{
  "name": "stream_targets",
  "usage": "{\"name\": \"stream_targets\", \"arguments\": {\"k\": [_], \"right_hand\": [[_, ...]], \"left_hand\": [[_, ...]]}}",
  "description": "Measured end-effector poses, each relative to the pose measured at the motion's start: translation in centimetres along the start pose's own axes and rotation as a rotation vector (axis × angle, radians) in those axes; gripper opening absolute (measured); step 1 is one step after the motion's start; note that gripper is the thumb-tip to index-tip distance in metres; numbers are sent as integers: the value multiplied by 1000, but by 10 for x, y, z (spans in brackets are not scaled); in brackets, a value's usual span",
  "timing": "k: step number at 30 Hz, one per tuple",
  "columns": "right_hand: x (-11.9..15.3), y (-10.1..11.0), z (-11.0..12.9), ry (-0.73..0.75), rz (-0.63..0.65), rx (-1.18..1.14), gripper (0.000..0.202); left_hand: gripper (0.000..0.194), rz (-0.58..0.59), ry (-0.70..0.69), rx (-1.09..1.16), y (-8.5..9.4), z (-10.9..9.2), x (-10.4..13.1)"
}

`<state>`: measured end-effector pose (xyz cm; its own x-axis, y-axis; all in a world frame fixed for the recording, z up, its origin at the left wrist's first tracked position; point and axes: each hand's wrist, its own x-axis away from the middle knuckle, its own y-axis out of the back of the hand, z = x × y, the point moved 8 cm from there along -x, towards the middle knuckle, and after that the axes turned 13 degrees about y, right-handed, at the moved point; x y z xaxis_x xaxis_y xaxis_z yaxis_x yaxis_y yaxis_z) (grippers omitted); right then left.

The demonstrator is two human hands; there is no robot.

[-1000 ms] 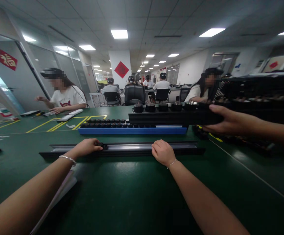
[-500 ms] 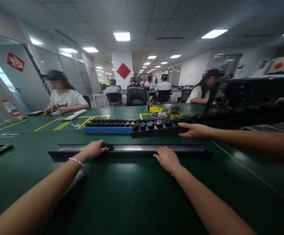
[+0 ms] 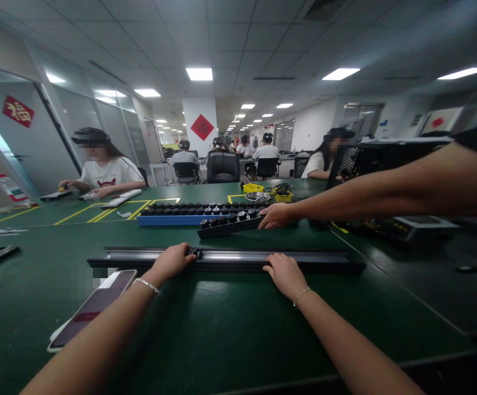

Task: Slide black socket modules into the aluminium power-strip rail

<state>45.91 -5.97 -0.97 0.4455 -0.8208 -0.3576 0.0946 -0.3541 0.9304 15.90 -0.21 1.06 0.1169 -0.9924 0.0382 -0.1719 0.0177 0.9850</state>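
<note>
Co-worker's hand (image 3: 277, 215) has lowered part-filled rail (image 3: 230, 226) in front of blue tray (image 3: 168, 220). Left hand (image 3: 171, 263): fingers pinched on small black part (image 3: 198, 254), in channel of long black rail (image 3: 234, 267). Right hand (image 3: 287, 275): fingers bent over same rail; grip unclear.

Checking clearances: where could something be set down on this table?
Bare: the tabletop between left forearm and right forearm, nearer than the black rail. Crowded: around the blue tray, where a co-worker's hand holds a loaded strip.
</note>
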Motion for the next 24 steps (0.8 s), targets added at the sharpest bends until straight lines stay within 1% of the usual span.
{"name": "stream_targets", "arguments": {"k": [4,7,9,14,19,24], "right_hand": [[0,3,2,-18,-44,-5,12],[0,4,2,-30,-70,4,11],[-1,4,2,-42,-84,21,10],[-4,3,-3,-78,-105,42,10],[-6,0,-8,-97,-95,47,10],[-6,-1,-8,-92,-98,7,12]], "left_hand": [[41,-38,18,65,-5,-9,5],[42,-80,40,131,-10,-10,7],[41,-131,52,163,-12,-10,9],[38,-220,20,199,-15,-22,15],[35,-245,-25,209,-20,-39,18],[35,-287,-70,235,-23,-45,21]]}}
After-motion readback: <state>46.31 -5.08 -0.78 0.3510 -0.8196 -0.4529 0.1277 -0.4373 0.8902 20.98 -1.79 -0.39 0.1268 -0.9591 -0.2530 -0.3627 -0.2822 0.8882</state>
